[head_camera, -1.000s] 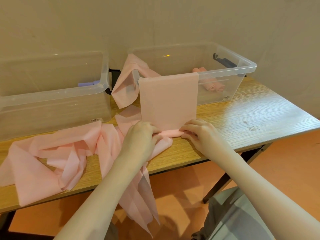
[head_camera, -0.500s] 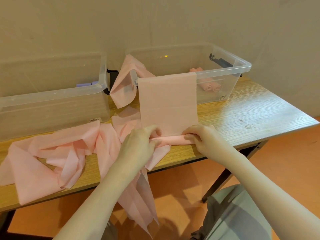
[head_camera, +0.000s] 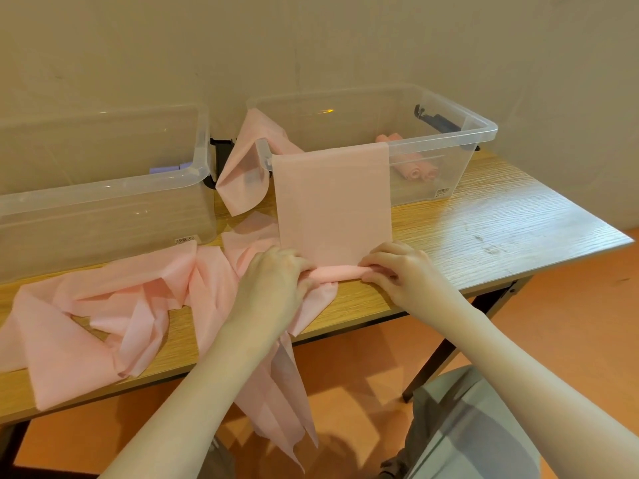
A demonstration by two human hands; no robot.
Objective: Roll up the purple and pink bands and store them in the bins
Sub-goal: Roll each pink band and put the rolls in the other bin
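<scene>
Head view: the pink band (head_camera: 333, 198) hangs flat from the right bin (head_camera: 484, 131) rim down to the bench (head_camera: 501, 236). Its started roll (head_camera: 340, 272) lies crosswise, left to right, at the near edge. Left hand (head_camera: 276, 285) and right hand (head_camera: 397, 271) each pinch one end with curled fingers, so rolling should run away from the person, toward the bin

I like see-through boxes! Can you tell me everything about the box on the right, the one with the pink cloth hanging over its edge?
The right bin is a clear plastic tub with a thick rim and no lid, standing upright on the wooden table by the wall. A dark handle clip sits on its far end and a small label on its front. Rolled pink bands lie inside. A flat pink band drapes over its front rim, and another hangs over its left corner.
</scene>
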